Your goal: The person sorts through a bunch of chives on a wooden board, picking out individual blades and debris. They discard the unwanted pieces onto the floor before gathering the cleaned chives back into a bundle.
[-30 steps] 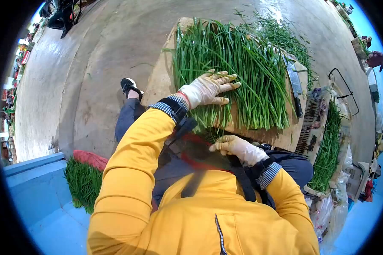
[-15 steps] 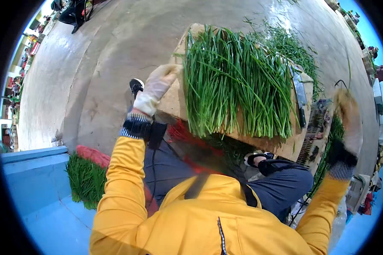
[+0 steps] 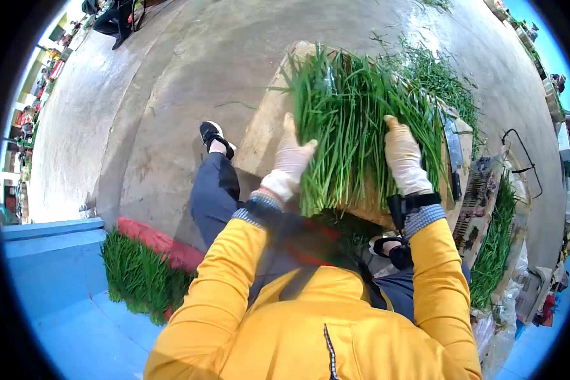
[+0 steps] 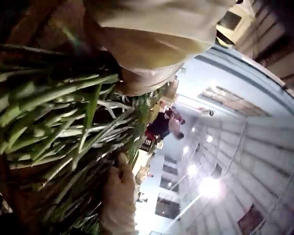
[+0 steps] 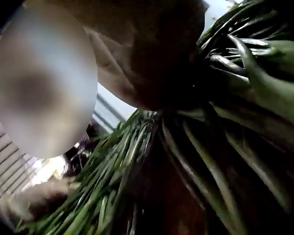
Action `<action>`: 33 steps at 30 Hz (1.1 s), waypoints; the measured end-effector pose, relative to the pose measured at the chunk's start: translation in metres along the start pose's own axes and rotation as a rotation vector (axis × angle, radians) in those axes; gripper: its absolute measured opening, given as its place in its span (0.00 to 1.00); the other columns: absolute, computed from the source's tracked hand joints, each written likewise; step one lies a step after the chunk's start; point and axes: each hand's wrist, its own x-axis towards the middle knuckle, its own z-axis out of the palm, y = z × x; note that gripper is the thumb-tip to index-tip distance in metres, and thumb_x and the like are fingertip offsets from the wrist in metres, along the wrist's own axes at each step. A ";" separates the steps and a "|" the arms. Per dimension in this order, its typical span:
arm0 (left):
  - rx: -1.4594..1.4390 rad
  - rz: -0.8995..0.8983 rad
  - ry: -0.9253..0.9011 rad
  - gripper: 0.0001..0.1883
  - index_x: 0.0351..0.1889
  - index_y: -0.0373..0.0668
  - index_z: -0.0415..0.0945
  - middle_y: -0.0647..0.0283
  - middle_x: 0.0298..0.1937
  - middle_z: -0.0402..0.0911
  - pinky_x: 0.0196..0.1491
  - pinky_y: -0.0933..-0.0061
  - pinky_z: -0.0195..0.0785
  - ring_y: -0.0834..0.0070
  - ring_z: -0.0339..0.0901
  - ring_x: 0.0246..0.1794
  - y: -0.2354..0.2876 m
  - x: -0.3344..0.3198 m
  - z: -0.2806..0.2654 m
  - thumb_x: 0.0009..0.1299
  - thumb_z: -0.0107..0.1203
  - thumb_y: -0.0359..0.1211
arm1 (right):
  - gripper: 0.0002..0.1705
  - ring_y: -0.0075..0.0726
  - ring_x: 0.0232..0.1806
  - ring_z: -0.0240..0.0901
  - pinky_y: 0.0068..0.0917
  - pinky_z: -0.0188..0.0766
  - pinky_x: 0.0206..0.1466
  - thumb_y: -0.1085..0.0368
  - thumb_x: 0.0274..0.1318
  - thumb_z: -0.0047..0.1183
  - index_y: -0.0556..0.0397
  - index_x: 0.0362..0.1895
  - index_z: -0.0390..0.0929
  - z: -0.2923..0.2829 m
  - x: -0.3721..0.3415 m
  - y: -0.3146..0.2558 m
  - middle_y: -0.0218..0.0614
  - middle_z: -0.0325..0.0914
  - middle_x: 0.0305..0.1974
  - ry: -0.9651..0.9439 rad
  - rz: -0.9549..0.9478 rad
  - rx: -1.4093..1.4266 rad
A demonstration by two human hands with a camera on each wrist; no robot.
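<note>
A broad heap of long garlic chives (image 3: 345, 117) lies across a wooden board (image 3: 269, 130), pale stem ends toward the body. Both hands wear thin whitish gloves. At the heap's left edge, my left hand (image 3: 288, 161) grips the chives with its thumb over the stems. My right hand (image 3: 406, 157) reaches into the heap right of middle and grips from that side, its fingers partly hidden among leaves. A large bunch lies between the hands. In the left wrist view, stems (image 4: 63, 127) pass under the near glove. Dark leaves (image 5: 117, 171) surround the right hand in the right wrist view.
A knife (image 3: 453, 149) lies along the board's right side. Loose trimmings (image 3: 446, 82) lie beyond it. On the right stands a crate (image 3: 472, 196) beside more chives (image 3: 493, 244). Chives with a red cloth (image 3: 149, 240) sit at the left by a blue ledge (image 3: 57, 234).
First the left hand lay flat on the heap; then both hands lifted apart to either side. Now both have come back in and grip the chives from left and right.
</note>
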 end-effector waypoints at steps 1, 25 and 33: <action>-0.061 0.087 0.019 0.46 0.73 0.31 0.49 0.48 0.69 0.64 0.68 0.69 0.56 0.63 0.63 0.67 -0.029 0.006 -0.001 0.61 0.66 0.33 | 0.14 0.49 0.35 0.77 0.40 0.74 0.38 0.69 0.64 0.47 0.45 0.52 0.76 -0.001 0.004 0.010 0.44 0.78 0.33 -0.041 0.149 0.027; 0.100 0.544 0.100 0.45 0.76 0.41 0.40 0.48 0.74 0.55 0.67 0.68 0.57 0.57 0.63 0.70 -0.029 -0.010 0.012 0.69 0.59 0.36 | 0.08 0.46 0.40 0.78 0.35 0.73 0.47 0.64 0.56 0.56 0.52 0.38 0.82 -0.086 -0.142 -0.079 0.41 0.81 0.36 -1.113 -0.713 0.643; 0.140 0.392 0.093 0.42 0.76 0.41 0.41 0.43 0.72 0.58 0.66 0.71 0.58 0.61 0.62 0.70 -0.025 -0.003 -0.001 0.73 0.53 0.47 | 0.13 0.29 0.45 0.76 0.31 0.72 0.54 0.58 0.64 0.52 0.53 0.45 0.76 -0.112 -0.063 -0.024 0.38 0.78 0.44 0.129 0.358 1.549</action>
